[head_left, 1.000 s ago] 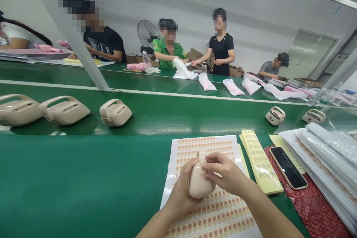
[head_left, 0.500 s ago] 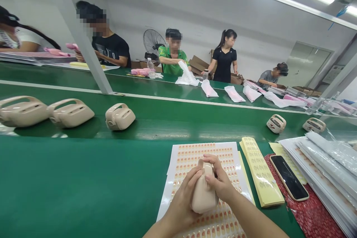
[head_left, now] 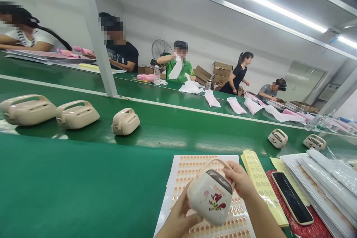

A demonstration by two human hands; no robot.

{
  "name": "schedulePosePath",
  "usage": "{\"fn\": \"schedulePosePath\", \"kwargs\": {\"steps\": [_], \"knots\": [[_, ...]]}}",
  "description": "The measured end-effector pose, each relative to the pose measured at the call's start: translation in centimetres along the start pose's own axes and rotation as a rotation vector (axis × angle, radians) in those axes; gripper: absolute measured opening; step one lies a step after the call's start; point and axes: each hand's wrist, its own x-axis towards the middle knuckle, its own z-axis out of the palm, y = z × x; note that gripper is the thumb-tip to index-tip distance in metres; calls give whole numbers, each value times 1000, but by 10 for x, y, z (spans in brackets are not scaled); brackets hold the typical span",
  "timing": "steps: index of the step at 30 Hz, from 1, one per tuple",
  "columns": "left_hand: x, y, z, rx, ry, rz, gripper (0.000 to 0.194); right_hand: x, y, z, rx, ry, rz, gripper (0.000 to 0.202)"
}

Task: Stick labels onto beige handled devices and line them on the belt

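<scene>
A small beige portable speaker (head_left: pixel 206 197) with a carry handle is in both my hands, tilted above the sticker sheet. Its pale grille front, printed with a red cartoon figure and lettering, faces up toward me, below a dark panel. My left hand (head_left: pixel 182 208) is wrapped round its left side and underside, with some fingers hidden behind it. At the upper right, my right hand (head_left: pixel 238 180) pinches the handle's end. Beneath lies a white sheet (head_left: pixel 169 186) with rows of small orange and gold oval stickers.
Several beige speakers (head_left: pixel 126 122) stand on the green conveyor (head_left: pixel 167 126) beyond my bench. To my right are yellow label strips (head_left: pixel 260 182), a phone (head_left: pixel 292 197) on red bubble wrap, and stacked plastic-covered sheets (head_left: pixel 329 186). Across the line, co-workers (head_left: pixel 180 63) handle pink items and white wrapping.
The speaker has turned so its printed front now faces me. My right hand has shifted to the handle's right end. Across the line, a person in black leans and turns right.
</scene>
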Motion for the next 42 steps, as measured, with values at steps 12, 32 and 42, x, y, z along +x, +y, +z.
{"fn": "schedulePosePath", "kwargs": {"steps": [12, 32, 42], "knots": [[9, 10, 15, 763, -154, 128, 10, 143, -56, -22, -244, 621, -209, 18], [2, 17, 1, 718, -205, 239, 13, 67, -29, -87, -673, 506, -114, 41], [1, 16, -10, 865, -224, 298, 25, -97, 22, -122, -884, 769, 89, 20]]}}
